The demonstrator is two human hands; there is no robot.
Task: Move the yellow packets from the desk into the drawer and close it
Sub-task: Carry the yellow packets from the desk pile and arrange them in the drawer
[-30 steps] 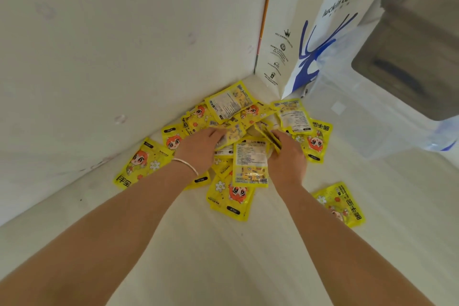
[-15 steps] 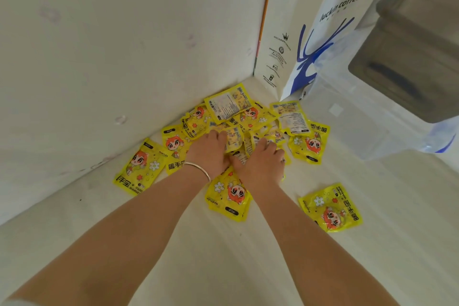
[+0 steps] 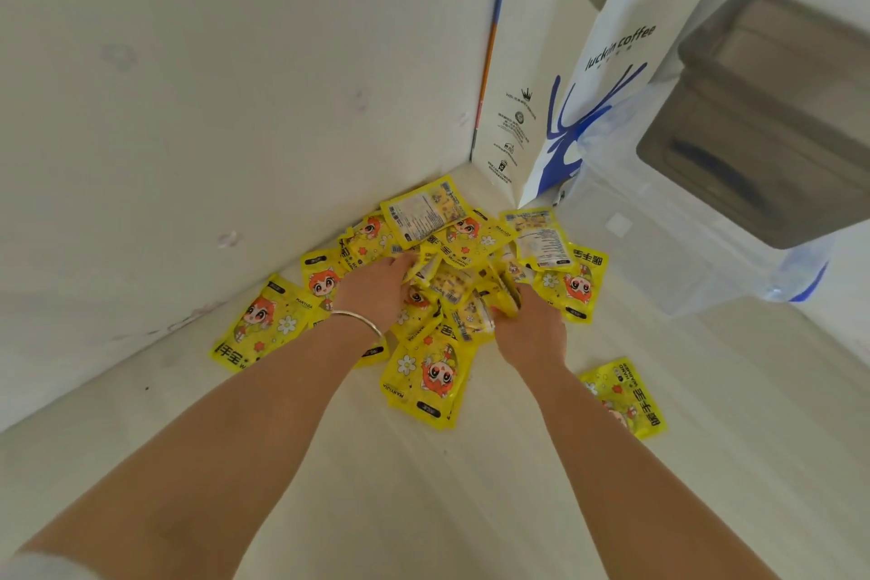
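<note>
Several yellow packets [image 3: 452, 245] with a cartoon face lie heaped in the desk's [image 3: 423, 495] back corner against the wall. My left hand [image 3: 374, 292], a silver bangle at its wrist, presses into the left side of the heap with fingers curled around packets. My right hand [image 3: 534, 327] digs in from the right, fingers buried among bunched packets [image 3: 459, 297] between the two hands. One packet [image 3: 426, 379] lies flat just in front of the hands, another [image 3: 624, 396] lies apart at the right, and one [image 3: 263, 325] sits at the left by the wall. No drawer is in view.
A white and blue paper coffee bag [image 3: 579, 85] stands upright in the corner behind the heap. A clear plastic bag [image 3: 682, 240] lies to its right. A dark grey box shape [image 3: 772, 118] sits at the upper right. The wall [image 3: 188, 108] bounds the left.
Both hands came together on the heap, then spread apart again. The packets between them are now bunched up and partly lifted on edge.
</note>
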